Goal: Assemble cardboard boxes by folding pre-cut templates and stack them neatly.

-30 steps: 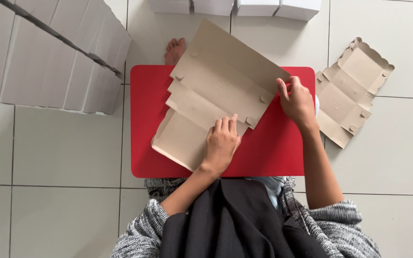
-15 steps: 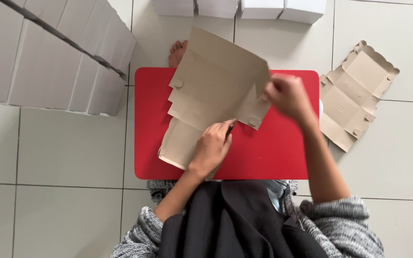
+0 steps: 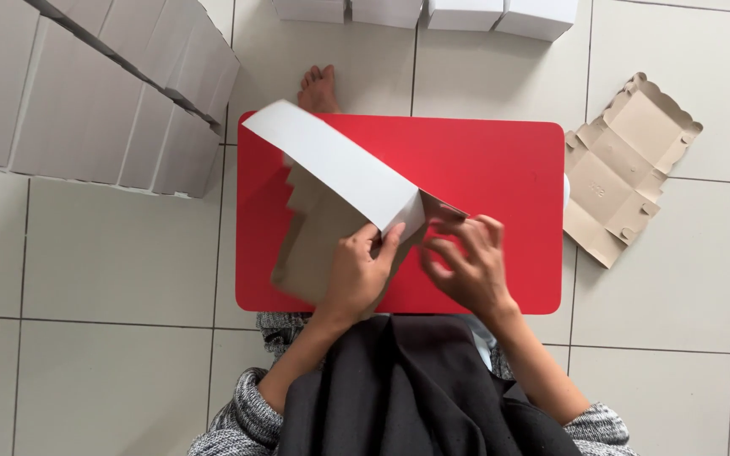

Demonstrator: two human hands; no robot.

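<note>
The left hand (image 3: 356,274) has its grip closed on a cardboard blank (image 3: 331,169), thumb and fingers pinching the near corner of a raised white panel. That panel runs slantwise from the far left corner of the red tabletop (image 3: 492,177) down to the middle, its white face turned up toward the camera. Below it, the blank's brown inner side with a stepped, notched edge rests on the left half of the tabletop.

The right hand (image 3: 466,262) sits just beside the left, fingers spread and half curled, its fingertips at a small brown flap at the end of the white panel. It is blurred, so whether its grip has actually closed on the flap cannot be told.

A bare foot (image 3: 318,89) shows past the far edge of the tabletop. To the right, on the tiled floor (image 3: 111,253), lies a second flat blank (image 3: 627,165), brown side up with a scalloped rim, just off the tabletop's right edge. A stack of white boxes (image 3: 86,93) stands at the upper left, and a row of white boxes (image 3: 466,10) lines the top of the view. The person's grey knit sleeves and dark lap fill the bottom.
</note>
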